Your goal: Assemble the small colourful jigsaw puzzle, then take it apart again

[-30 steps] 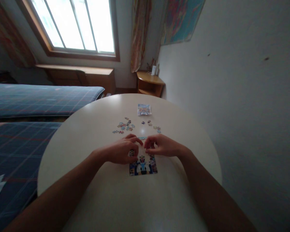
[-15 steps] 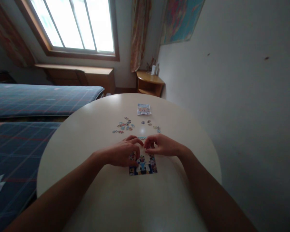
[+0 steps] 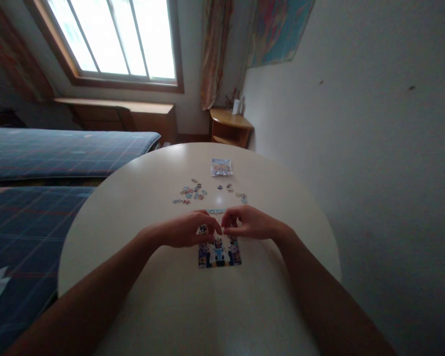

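A partly assembled jigsaw puzzle lies flat on the round table, showing a blue-and-white figure in its lower middle. Over its left side is my left hand, thumb and index finger apart, fingertips close to the puzzle's middle. My right hand rests at its right side with fingers curled and thumb drawn toward them; whatever is between those fingertips is too small to make out. Both hands hide parts of the puzzle's upper half. Along its top edge a pale strip of joined pieces shows.
Loose puzzle pieces are scattered beyond my left hand, with several more pieces beyond my right. A small picture packet sits farther back on the cream table. Plaid mattresses flank the left; a white wall stands right.
My left hand has shifted slightly away from me across the puzzle, its thumb moving up off the lower-left part and its index finger nearer my right hand. My right hand is nearly still.
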Motion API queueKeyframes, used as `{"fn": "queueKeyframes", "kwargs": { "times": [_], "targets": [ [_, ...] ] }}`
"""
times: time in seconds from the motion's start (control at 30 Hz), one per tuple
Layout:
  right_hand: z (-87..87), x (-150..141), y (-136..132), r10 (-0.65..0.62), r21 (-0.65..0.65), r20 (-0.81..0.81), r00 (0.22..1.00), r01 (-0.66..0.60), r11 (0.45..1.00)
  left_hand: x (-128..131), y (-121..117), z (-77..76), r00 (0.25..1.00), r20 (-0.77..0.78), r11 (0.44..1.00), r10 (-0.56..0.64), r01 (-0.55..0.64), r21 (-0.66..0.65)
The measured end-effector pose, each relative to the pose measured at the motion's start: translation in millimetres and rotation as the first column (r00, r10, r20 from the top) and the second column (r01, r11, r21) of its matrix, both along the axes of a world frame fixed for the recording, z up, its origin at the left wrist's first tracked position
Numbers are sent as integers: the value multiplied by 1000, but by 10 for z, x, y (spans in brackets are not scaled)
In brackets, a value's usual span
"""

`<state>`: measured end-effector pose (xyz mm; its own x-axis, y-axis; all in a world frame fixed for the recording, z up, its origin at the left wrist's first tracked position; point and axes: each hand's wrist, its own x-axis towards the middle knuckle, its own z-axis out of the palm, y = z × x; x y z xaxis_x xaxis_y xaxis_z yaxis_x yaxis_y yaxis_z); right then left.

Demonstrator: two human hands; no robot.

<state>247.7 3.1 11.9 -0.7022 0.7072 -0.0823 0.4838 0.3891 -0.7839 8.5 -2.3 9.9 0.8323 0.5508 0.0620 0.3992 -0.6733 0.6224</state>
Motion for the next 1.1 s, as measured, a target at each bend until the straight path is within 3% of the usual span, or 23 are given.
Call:
{"fn": "queueKeyframes", "kwargs": {
  "times": [0.1, 0.27, 0.43, 0.7, 0.8, 0.87, 1.0, 1.1],
  "targets": [
    [15, -13, -12, 17, -19, 14, 1000, -17, 1000, 6, 31, -24, 999, 34, 999, 24, -24, 21],
    [19, -39, -35, 37, -30, 2, 999, -37, 999, 53, 69, -54, 973, 99, 977, 211, -207, -42],
    [23, -58, -49, 23, -11, -2, 1000, -23, 1000, 107, 55, -45, 939, 149, 951, 309, -301, -76],
    [12, -17, -23, 24, 1, -26, 999, -24, 1000, 101, 47, -72, 944, 134, 939, 301, -269, -216],
    [18, -8, -22, 38, -10, -16, 999, -38, 999, 77, 42, -72, 963, 109, 939, 245, -208, -274],
    [32, -1, -26, 50, -15, 23, 999, -49, 999, 50, 40, -77, 978, 86, 962, 191, -169, -212],
    [79, 8, -45, 63, -48, 122, 991, -57, 997, 17, 39, -125, 991, 81, 992, 108, -113, 63],
    [115, 4, -69, 80, -72, 158, 984, -69, 995, 26, 34, -184, 995, 91, 994, 30, -39, 98]
  ]
}}
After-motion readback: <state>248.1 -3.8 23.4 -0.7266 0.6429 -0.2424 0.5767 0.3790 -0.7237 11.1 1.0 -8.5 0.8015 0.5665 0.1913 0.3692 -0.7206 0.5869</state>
